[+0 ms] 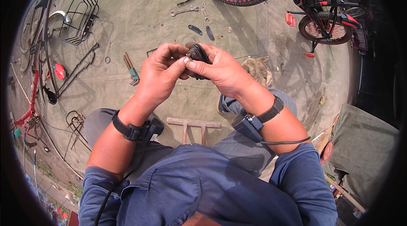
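Note:
Above the ground, in front of my knees, both my hands close round a small black ridged bicycle part (200,55). My right hand (220,67) wraps its outer side, with the thumb laid across it. From the other side, my left hand (163,67) pinches at its near end, thumb tip close to the right thumb. A stubby metallic end shows just above the thumbs. The fingers hide much of the part, so its exact kind is unclear.
Beyond lie wrenches (185,11), two dark flat pieces (202,31) and a hex key set (132,71). A chain (80,68) and wire basket (79,20) are at left. A bicycle wheel (243,1) stands far right of centre; a rag (257,70) lies by my right arm.

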Available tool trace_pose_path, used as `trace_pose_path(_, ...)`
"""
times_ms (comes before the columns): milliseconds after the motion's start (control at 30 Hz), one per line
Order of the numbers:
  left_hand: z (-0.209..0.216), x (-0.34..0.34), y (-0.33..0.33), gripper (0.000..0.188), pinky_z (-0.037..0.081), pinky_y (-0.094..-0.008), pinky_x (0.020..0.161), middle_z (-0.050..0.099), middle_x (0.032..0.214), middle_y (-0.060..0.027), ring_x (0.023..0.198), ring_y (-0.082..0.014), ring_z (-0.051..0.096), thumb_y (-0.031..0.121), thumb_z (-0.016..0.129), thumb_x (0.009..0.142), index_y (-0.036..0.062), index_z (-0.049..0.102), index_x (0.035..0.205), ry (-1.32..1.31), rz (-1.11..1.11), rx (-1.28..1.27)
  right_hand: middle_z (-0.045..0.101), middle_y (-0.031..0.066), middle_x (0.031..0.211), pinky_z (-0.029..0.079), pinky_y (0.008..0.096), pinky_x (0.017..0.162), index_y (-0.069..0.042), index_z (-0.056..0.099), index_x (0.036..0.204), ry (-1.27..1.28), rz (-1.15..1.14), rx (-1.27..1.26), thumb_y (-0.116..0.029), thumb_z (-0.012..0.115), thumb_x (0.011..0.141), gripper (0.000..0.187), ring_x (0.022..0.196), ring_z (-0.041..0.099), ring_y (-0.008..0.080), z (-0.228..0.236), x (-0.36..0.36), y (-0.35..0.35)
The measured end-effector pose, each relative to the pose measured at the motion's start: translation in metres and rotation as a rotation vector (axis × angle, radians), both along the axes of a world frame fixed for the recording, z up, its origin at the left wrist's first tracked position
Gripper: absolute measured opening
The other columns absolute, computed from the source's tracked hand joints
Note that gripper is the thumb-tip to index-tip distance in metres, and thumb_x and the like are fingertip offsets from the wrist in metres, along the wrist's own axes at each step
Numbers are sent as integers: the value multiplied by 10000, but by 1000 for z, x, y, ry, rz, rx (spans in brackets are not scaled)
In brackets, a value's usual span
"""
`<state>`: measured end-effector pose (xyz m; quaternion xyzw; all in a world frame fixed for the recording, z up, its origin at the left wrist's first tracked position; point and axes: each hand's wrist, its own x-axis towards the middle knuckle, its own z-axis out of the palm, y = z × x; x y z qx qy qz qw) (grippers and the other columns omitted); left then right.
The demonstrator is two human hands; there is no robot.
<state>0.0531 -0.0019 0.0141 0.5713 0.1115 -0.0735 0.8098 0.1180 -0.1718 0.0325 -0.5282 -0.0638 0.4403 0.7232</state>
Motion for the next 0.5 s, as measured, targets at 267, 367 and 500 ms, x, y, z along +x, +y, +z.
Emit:
trace_pose_path(267,0,0,0,183,537,-242,646,683,939,-79,754,-132,674,72,616,962,-1,588,1128,-12,-26,-51,637,32,881,508,267,753,-25,592,1032,60,-16,-15,-211,681,931,230,799,617,118,-2,3,-1)
trace_pose_path(367,1,1,0,191,532,-241,643,687,922,-76,751,-130,673,73,616,962,0,587,1136,-9,-7,-34,648,34,887,508,268,748,-41,604,1033,131,-57,-22,-220,662,943,208,790,626,128,0,3,0)
trace_pose_path(500,1,1,3,218,516,-233,642,690,947,-69,780,-115,668,111,632,960,1,588,1142,-2,40,20,662,39,953,511,280,763,-55,615,1046,214,-153,0,-231,642,955,200,835,632,136,3,2,0)
